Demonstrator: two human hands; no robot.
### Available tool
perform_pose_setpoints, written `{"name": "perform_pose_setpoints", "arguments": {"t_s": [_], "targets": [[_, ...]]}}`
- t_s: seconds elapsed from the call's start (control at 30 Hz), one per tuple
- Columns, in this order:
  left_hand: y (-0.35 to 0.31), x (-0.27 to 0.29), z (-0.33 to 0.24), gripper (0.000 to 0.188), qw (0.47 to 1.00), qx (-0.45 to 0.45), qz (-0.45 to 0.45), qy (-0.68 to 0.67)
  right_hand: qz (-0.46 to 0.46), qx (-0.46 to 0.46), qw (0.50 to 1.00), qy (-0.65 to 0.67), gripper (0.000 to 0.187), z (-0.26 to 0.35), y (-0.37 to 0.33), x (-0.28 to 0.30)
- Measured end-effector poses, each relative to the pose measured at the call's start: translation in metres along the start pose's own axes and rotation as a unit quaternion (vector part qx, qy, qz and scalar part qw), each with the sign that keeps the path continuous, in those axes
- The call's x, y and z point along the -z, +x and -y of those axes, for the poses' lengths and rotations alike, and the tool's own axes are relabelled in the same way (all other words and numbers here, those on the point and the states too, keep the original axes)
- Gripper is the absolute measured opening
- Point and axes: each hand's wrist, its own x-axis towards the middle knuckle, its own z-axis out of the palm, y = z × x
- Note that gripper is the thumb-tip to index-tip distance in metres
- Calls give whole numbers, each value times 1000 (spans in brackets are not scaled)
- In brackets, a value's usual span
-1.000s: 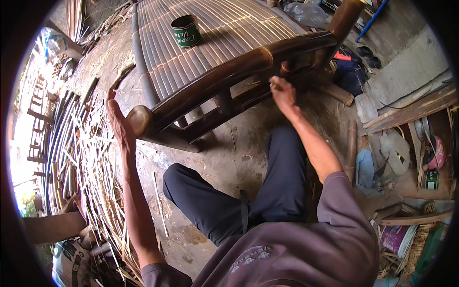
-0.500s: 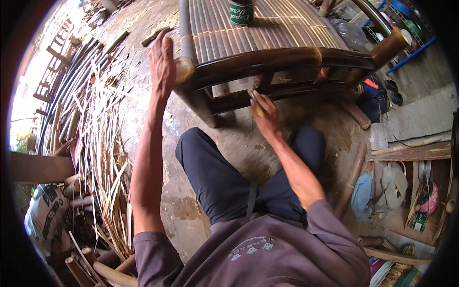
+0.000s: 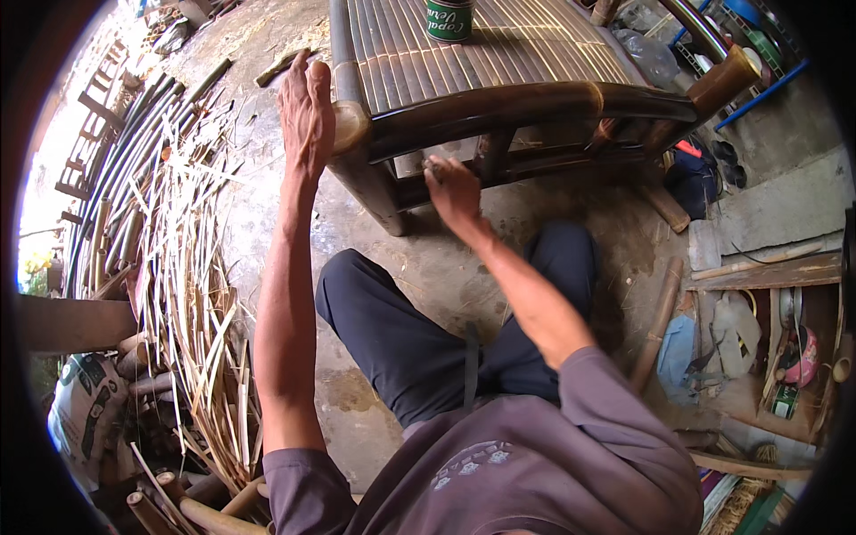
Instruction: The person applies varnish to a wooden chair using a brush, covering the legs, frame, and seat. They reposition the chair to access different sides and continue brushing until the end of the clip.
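Head view: right hand (image 3: 453,189) gripping at the lower rail (image 3: 544,164)

The right grip is closing around a small thing (image 3: 434,164), mostly hidden and too unclear to name, in front of the rail; whether it is touching the wood, one cannot tell. The left hand (image 3: 306,116) is lying open, fingers straight, apparently touching the post end (image 3: 351,127). A green can (image 3: 448,21) is standing on the slatted bamboo surface (image 3: 544,53), behind the top rail (image 3: 508,102). The person is probably coating or rubbing the lower rail; the next move is seemingly calling for even strokes while the left hand is bracing.
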Motion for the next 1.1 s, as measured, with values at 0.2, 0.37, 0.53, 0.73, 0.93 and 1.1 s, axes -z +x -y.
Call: {"name": "perform_pose_setpoints", "arguments": {"t_s": [0.2,0.37,0.53,0.73,0.93,1.1], "targets": [[3,-7,-3,73,1000,11,5,-3,-54,21,995,83,33,3,-54,-7],[0,-3,5,77,1000,-6,2,25,-192,98,976,-21,19,-1,-22,87],[2,-12,4,77,999,-33,-14,24,-107,9,994,0,14,-26,-52,62],[-2,-6,5,75,999,-34,-15,30,-141,83,986,-32,16,-22,-47,73],[-2,3,1,77,1000,-11,0,16,-269,112,955,-59,17,1,-31,109],[8,-10,1,75,1000,-10,9,-8,-144,147,978,-38,15,-40,-53,106]]}}
